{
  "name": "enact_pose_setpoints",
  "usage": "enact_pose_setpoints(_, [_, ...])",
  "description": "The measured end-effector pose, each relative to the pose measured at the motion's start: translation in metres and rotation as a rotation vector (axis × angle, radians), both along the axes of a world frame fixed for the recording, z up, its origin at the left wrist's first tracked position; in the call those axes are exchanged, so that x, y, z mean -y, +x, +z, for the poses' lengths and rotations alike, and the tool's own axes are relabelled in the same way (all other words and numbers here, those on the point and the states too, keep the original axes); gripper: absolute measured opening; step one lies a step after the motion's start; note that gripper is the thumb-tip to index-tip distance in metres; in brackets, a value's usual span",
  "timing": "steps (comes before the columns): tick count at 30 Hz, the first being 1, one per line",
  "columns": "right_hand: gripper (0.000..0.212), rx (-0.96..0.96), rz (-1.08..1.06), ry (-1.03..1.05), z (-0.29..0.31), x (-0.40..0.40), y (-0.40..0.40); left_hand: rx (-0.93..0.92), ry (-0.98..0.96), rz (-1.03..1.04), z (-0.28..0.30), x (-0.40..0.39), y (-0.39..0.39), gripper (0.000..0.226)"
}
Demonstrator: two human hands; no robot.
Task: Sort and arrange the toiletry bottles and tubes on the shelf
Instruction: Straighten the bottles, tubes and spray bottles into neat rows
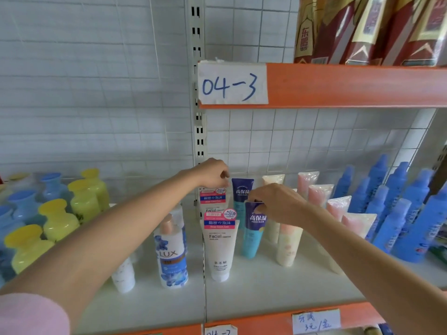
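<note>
Pinching the crimped top of the front blue-and-navy tube [252,234], the right hand [278,204] has its fingers curled narrowly round that flat seal, while the left hand [212,174] curls its fingertips on the top edge of the rear white facial tube [212,200], at about eleven o'clock from the front white facial tube [221,247]. These tubes stand cap-down near the middle of the white shelf [278,293], so they probably tip easily; they look light, soft-walled and slightly glossy, and the stiff crimp seems the surest place to hold, with the body likely to dent if squeezed. A second navy tube [242,189] stands just behind the held one. At three o'clock are cream and pink tubes [314,194], then blue bottles [399,213]; at nine o'clock a LUX bottle [173,257] and yellow-capped bottles [55,221]. The smooth shelf offers little grip. Behind runs a white wire grid [314,141]; above, an orange shelf edge [350,85] bears a label reading 04-3.
</note>
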State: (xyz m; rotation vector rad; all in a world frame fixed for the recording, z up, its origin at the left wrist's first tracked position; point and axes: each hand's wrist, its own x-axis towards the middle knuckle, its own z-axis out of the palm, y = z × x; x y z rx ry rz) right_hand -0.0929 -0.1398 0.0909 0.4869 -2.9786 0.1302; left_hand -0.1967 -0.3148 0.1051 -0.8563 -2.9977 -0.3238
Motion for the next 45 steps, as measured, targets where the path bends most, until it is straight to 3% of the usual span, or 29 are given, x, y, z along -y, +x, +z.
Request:
enact_pose_setpoints(4, [0.022,-0.022,0.067,0.048,-0.008,-0.006,0.023,-0.021,-0.032,-0.017,-0.001,-0.023,-0.007,0.047])
enact_pose_setpoints(9, [0.025,0.019,0.116,-0.044,-0.014,-0.005,0.031,-0.003,-0.123,-0.059,-0.007,-0.048,-0.014,0.030])
enact_pose_setpoints(14, [0.019,0.053,0.114,-0.074,-0.021,-0.015,0.030,-0.060,-0.055,-0.084,-0.003,-0.056,-0.009,0.014])
enact_pose_setpoints(24, [0.027,0.045,0.137,-0.066,-0.027,-0.017,0.026,-0.092,0.006,-0.163,-0.011,-0.053,0.023,0.008])
enact_pose_setpoints(39, [0.029,0.043,0.139,-0.077,-0.028,-0.019,0.027,0.052,-0.040,-0.120,-0.010,-0.043,0.034,0.017])
enact_pose_setpoints(45, [0.029,0.012,0.161,-0.068,-0.025,-0.022,0.029,0.026,0.044,-0.061,-0.013,-0.046,0.039,0.016])
